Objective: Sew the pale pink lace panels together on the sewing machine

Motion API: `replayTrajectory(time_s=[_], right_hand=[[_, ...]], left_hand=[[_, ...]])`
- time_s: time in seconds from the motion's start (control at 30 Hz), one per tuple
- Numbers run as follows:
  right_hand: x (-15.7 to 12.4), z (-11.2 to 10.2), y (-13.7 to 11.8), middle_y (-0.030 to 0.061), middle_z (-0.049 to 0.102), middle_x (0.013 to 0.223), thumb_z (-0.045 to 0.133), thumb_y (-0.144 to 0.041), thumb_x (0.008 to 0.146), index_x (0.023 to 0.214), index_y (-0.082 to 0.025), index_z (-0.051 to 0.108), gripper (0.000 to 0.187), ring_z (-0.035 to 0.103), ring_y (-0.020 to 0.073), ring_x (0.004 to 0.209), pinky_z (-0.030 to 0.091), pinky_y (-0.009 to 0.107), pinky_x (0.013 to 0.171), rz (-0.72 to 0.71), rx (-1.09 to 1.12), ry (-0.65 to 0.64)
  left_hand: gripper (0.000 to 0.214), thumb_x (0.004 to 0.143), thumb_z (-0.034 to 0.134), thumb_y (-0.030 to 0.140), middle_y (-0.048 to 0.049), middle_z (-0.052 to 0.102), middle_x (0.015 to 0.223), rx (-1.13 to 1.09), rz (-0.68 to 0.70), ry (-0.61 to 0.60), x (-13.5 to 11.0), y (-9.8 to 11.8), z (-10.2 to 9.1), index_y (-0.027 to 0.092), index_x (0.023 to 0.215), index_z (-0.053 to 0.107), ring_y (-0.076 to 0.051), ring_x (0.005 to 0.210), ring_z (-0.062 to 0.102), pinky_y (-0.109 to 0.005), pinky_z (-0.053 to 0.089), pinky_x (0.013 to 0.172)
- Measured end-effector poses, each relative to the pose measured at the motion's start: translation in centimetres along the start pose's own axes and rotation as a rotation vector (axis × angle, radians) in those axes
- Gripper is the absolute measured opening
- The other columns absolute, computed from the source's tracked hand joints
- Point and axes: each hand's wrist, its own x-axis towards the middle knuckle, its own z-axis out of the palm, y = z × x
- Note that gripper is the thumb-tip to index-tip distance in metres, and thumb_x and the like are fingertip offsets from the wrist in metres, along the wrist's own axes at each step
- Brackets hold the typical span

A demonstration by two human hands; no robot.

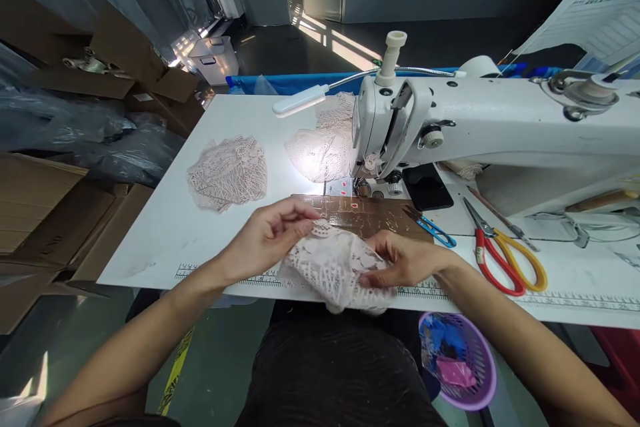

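A pale pink lace piece (333, 267) hangs over the front edge of the white sewing table (165, 227). My left hand (270, 233) pinches its upper left edge with closed fingers. My right hand (400, 259) grips its right side, fingers curled round the fabric. Both hands sit just in front of the sewing machine (450, 120) and its needle area (363, 183). A second lace piece (227, 172) lies flat at the left of the table, and a third (323, 143) lies lit under the machine's lamp (300, 103).
Red-and-yellow scissors (505, 257) and small blue snips (435, 228) lie right of my hands, beside a black phone (427, 188). A purple basket (463, 360) with scraps hangs below the table edge. Cardboard boxes (60, 213) stand at the left.
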Motion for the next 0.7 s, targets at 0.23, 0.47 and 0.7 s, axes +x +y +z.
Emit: replayTrajectory(time_s=[0.23,0.47,0.7], right_hand=[[0.7,-2.9,1.6,0.0025,0.066,0.076,0.065,-0.039,0.085,0.101,-0.021,0.069,0.024,0.058,0.0148,0.063,0.046,0.027,0.055,0.059,-0.555,0.713],[0.9,-3.0,2.6,0.0080,0.073,0.089,0.061,-0.044,0.087,0.106,-0.019,0.071,0.032,0.065,0.0207,0.074,0.049,0.034,0.067,0.051,-0.791,0.960],[0.8,-3.2,2.9,0.0061,0.065,0.078,0.057,-0.042,0.089,0.102,-0.016,0.072,0.033,0.058,0.0176,0.065,0.047,0.033,0.062,0.020,-0.726,1.066]], left_hand=[[0.027,0.098,0.044,0.022,-0.0132,0.069,0.103,0.794,0.066,0.133,1.6,-4.4,-2.0,0.013,0.119,0.060,-0.021,0.081,0.067,-0.030,0.051,0.059],[0.024,0.099,0.047,0.020,-0.0122,0.064,0.119,0.870,0.351,-0.132,7.3,-5.9,-1.3,0.016,0.117,0.062,-0.021,0.098,0.064,-0.031,0.052,0.073],[0.022,0.093,0.063,0.030,-0.0059,0.067,0.114,0.459,0.390,-0.407,10.8,-7.0,-0.4,0.024,0.112,0.071,-0.016,0.100,0.064,-0.029,0.053,0.084]])
